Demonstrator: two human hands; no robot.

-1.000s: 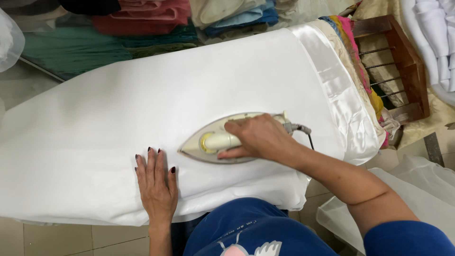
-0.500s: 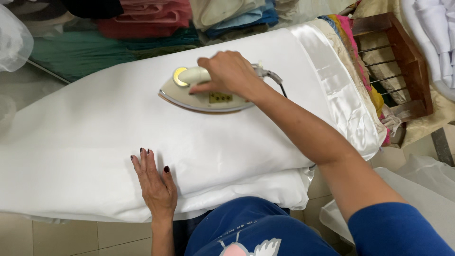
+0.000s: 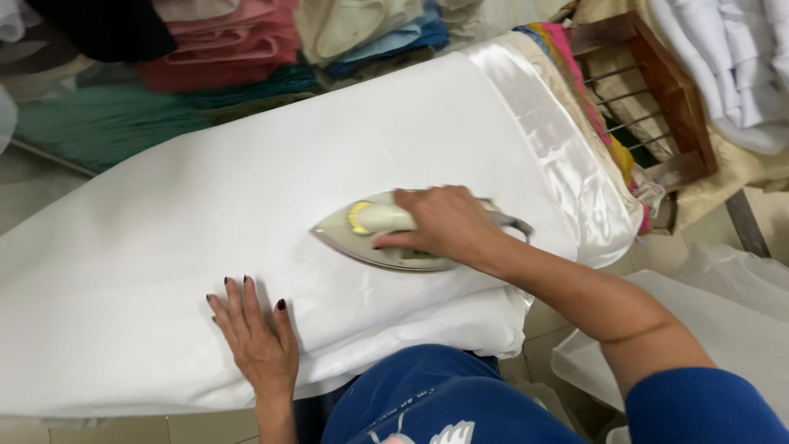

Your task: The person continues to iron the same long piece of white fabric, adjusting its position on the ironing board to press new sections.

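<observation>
A large white cloth (image 3: 271,189) lies spread over the ironing surface. On it, near the middle, rests a cream and grey electric iron (image 3: 374,234) with its tip pointing left. My right hand (image 3: 440,226) is closed around the iron's handle. My left hand (image 3: 255,333) lies flat on the cloth near the front edge, fingers spread, to the lower left of the iron. The iron's cord end shows at its right, behind my wrist.
Stacks of folded cloth in pink, red, green, blue and cream (image 3: 222,49) line the far side. A wooden rack (image 3: 657,90) with white fabric (image 3: 723,66) stands at the right. More pale cloth (image 3: 723,321) lies low on the right.
The iron and my right hand went from the front of the cloth to the far side, then came back toward me and to the right. My left hand stayed pressed on the cloth.
</observation>
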